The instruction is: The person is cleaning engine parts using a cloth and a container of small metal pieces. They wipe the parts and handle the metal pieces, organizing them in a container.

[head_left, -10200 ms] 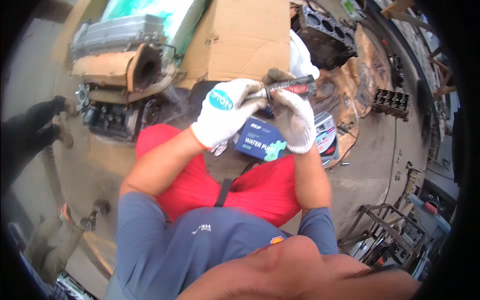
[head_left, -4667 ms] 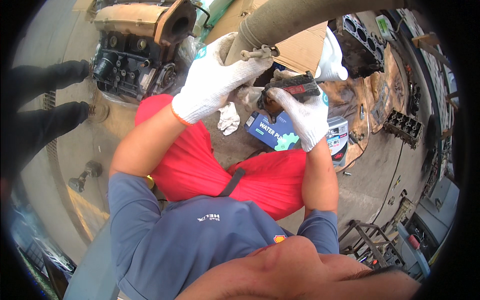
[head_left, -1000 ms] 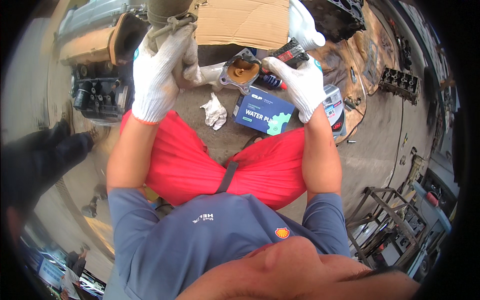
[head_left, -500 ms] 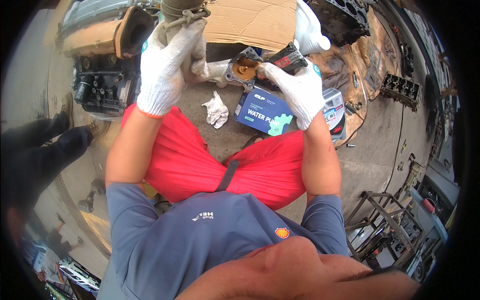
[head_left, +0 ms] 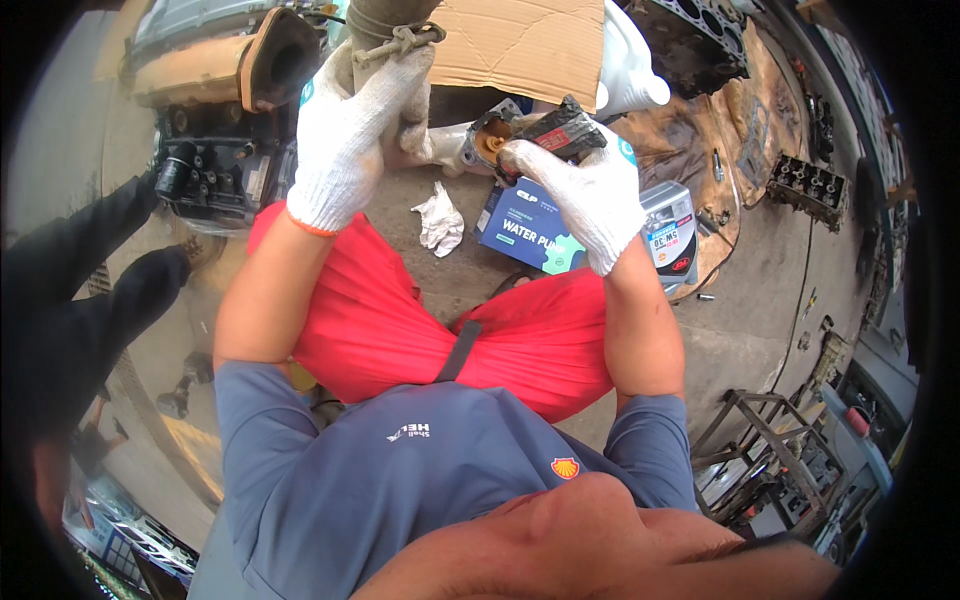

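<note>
In a white knitted glove, my left hand [head_left: 350, 140] is closed around a grey metal pipe, just below a wide tube [head_left: 385, 20] with a clamp on it. To the right of that hand, a metal housing [head_left: 458, 150] shows a flanged opening, brownish inside. My right hand [head_left: 590, 195], gloved alike, grips a dark, flat-sided piece with a red label [head_left: 565, 132]. The thumb and that piece lie over the right side of the flange; whether they touch it I cannot tell. Below stand a blue box [head_left: 520, 225] and a crumpled white cloth or paper [head_left: 439, 220].
Cardboard [head_left: 515, 45] and a white jug [head_left: 630, 65] lie ahead. At right are a grey oil bottle [head_left: 670, 230], an engine block [head_left: 690, 40] and a cylinder head [head_left: 808, 188]. Engine parts [head_left: 215, 170] sit at left, near another person's legs [head_left: 90, 270]. A metal frame [head_left: 760, 430] stands lower right.
My right hand has come closer to my left, and the dark piece now covers more of the housing's opening. The left grip stays the same. The other person's legs have shifted.
</note>
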### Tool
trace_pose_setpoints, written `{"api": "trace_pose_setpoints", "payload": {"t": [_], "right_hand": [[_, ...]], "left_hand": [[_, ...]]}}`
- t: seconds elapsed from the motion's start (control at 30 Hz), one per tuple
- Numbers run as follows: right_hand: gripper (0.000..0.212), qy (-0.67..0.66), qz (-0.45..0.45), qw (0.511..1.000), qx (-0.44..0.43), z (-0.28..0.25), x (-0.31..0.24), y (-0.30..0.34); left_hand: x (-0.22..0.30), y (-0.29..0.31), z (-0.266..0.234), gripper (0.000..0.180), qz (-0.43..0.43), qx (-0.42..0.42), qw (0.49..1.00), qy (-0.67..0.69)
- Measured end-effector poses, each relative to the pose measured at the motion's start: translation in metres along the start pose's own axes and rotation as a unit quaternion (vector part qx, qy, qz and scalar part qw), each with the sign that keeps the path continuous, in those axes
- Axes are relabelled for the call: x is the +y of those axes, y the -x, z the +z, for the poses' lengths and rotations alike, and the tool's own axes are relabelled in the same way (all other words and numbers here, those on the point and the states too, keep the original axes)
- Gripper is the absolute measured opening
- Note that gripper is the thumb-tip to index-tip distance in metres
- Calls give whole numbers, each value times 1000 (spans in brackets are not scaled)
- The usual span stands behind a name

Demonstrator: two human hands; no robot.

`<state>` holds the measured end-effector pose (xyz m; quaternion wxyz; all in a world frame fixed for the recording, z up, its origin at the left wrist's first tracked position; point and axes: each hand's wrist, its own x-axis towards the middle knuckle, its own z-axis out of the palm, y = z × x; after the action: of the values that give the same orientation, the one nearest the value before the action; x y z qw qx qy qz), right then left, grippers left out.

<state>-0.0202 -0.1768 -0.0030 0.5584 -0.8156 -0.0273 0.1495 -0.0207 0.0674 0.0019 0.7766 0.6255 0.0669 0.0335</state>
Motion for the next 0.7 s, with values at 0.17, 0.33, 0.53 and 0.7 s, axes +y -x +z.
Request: {"api": "trace_pose_setpoints", "payload": {"t": [0.17,0.33,0.53,0.7], "right_hand": [[34,-25,21,999,-29,3,-3,-2],[33,12,25,999,-37,4,-9,-1],[32,-13,4,1000,-20,7,-2,-3],[28,-78,13,997,-16,10,-11,-1]], "left_hand": [[4,4,8,23,-13,-5,1000,-16],[-3,6,7,40,-50,-30,998,33],[1,11,16,34,-60,-42,997,18],[15,14,22,26,-111,-60,992,26]]}}
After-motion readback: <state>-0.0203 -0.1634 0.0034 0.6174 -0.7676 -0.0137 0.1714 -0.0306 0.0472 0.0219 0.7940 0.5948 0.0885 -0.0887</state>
